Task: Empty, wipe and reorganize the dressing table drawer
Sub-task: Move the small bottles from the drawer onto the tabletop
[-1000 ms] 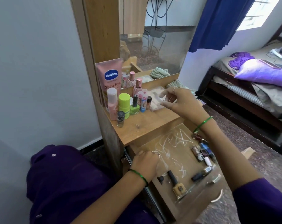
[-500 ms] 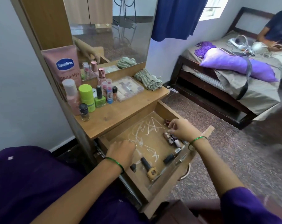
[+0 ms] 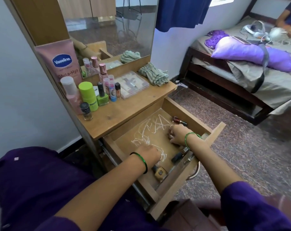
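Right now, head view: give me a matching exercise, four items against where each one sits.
Items
1. Vaseline tube
2. striped cloth
3. yellow nail polish bottle
4. purple pillow

Places
A. in the open drawer
B. on the bed
C. tabletop, right end near the mirror
D. tabletop, left end behind the bottles

Pairs: 1-D, 2-C, 3-A, 4-B

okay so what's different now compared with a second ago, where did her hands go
The right hand left the clear case on the tabletop, dropped into the open drawer, and now curls over the small bottles by its right wall; what it grips is hidden. The left hand stayed in the drawer, near the amber nail polish bottle. The tabletop cosmetics and the striped cloth stayed put.
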`<move>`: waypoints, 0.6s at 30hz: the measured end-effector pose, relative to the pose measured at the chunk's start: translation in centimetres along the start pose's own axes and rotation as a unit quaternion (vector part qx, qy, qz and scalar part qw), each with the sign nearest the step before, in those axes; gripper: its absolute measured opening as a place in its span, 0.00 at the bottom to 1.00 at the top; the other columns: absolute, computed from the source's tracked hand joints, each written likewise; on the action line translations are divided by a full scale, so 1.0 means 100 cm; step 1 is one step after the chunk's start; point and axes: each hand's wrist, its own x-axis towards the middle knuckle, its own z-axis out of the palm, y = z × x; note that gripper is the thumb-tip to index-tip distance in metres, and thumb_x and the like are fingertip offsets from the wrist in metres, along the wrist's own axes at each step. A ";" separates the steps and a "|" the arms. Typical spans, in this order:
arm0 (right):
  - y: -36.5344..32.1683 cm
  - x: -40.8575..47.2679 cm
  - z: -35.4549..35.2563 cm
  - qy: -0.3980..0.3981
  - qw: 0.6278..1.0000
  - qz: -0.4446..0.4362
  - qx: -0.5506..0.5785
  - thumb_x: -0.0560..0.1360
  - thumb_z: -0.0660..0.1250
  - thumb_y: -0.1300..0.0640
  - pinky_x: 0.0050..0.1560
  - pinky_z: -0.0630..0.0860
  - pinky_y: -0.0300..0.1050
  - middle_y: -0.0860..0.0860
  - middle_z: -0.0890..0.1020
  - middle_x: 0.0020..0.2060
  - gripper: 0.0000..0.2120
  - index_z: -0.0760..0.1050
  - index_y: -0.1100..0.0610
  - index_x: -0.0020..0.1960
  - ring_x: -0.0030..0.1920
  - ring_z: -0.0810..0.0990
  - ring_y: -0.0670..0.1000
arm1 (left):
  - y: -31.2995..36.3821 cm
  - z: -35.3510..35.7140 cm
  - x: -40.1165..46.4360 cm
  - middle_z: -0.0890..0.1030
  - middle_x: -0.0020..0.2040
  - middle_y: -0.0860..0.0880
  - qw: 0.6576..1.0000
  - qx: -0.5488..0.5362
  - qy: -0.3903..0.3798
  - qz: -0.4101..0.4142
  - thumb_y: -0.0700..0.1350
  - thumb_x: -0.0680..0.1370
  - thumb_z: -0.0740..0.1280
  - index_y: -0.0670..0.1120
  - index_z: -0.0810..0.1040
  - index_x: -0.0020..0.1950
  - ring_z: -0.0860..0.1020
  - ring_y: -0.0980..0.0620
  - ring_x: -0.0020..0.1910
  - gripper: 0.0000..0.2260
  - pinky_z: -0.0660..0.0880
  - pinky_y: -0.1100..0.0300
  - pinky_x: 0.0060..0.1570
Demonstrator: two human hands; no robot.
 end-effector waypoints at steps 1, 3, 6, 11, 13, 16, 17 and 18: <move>0.001 0.001 0.000 0.002 1.000 0.002 0.004 0.72 0.67 0.59 0.50 0.74 0.46 0.56 0.78 0.54 0.14 0.73 0.58 0.58 0.53 0.78 0.57 | -0.001 -0.001 -0.001 0.76 0.59 0.43 1.000 0.006 0.010 0.004 0.35 0.78 0.60 0.43 0.75 0.60 0.75 0.44 0.58 0.12 0.71 0.51 0.53; 0.003 0.002 0.001 0.005 1.000 0.010 0.021 0.72 0.67 0.57 0.47 0.73 0.45 0.55 0.78 0.53 0.16 0.72 0.57 0.60 0.51 0.78 0.57 | -0.003 -0.003 -0.004 0.77 0.57 0.44 0.999 0.019 0.041 0.011 0.36 0.78 0.61 0.43 0.75 0.58 0.76 0.44 0.57 0.10 0.72 0.50 0.52; 0.004 0.004 0.002 0.025 0.998 0.007 0.059 0.71 0.68 0.56 0.47 0.73 0.43 0.53 0.78 0.50 0.16 0.73 0.55 0.58 0.49 0.78 0.55 | -0.002 -0.010 -0.013 0.78 0.55 0.44 0.996 0.023 0.082 0.028 0.39 0.78 0.62 0.43 0.76 0.56 0.76 0.45 0.55 0.08 0.70 0.51 0.52; 0.004 0.004 0.002 0.053 0.995 0.010 0.086 0.70 0.70 0.54 0.46 0.70 0.40 0.53 0.78 0.47 0.15 0.75 0.57 0.55 0.48 0.77 0.55 | -0.023 -0.028 -0.040 0.78 0.52 0.48 0.989 -0.041 0.139 -0.017 0.41 0.78 0.64 0.46 0.77 0.52 0.78 0.47 0.51 0.05 0.74 0.53 0.49; 0.004 0.004 0.002 0.058 0.994 0.003 0.093 0.71 0.70 0.54 0.48 0.72 0.42 0.54 0.79 0.49 0.16 0.75 0.58 0.55 0.50 0.78 0.55 | -0.043 -0.045 -0.057 0.77 0.54 0.50 0.982 -0.106 0.147 -0.049 0.43 0.78 0.65 0.50 0.78 0.53 0.77 0.50 0.53 0.06 0.72 0.56 0.50; 0.003 0.004 0.001 0.062 0.994 -0.005 0.091 0.72 0.70 0.54 0.51 0.73 0.44 0.55 0.79 0.52 0.17 0.73 0.59 0.58 0.51 0.78 0.55 | -0.078 -0.076 -0.083 0.78 0.53 0.52 0.969 -0.129 0.189 -0.098 0.43 0.76 0.67 0.51 0.80 0.52 0.76 0.52 0.53 0.07 0.73 0.58 0.51; 0.002 0.003 0.000 0.063 0.994 -0.004 0.091 0.72 0.70 0.54 0.52 0.73 0.44 0.55 0.79 0.52 0.17 0.73 0.60 0.58 0.52 0.77 0.54 | -0.089 -0.085 -0.092 0.79 0.53 0.51 0.964 -0.119 0.205 -0.117 0.44 0.76 0.67 0.50 0.80 0.53 0.76 0.52 0.53 0.07 0.74 0.56 0.53; 0.002 0.003 0.000 0.065 0.994 -0.005 0.091 0.73 0.70 0.54 0.52 0.73 0.44 0.55 0.79 0.53 0.18 0.73 0.60 0.59 0.52 0.77 0.54 | -0.100 -0.092 -0.098 0.79 0.52 0.51 0.962 -0.108 0.214 -0.133 0.44 0.76 0.67 0.49 0.79 0.53 0.77 0.51 0.53 0.07 0.74 0.54 0.53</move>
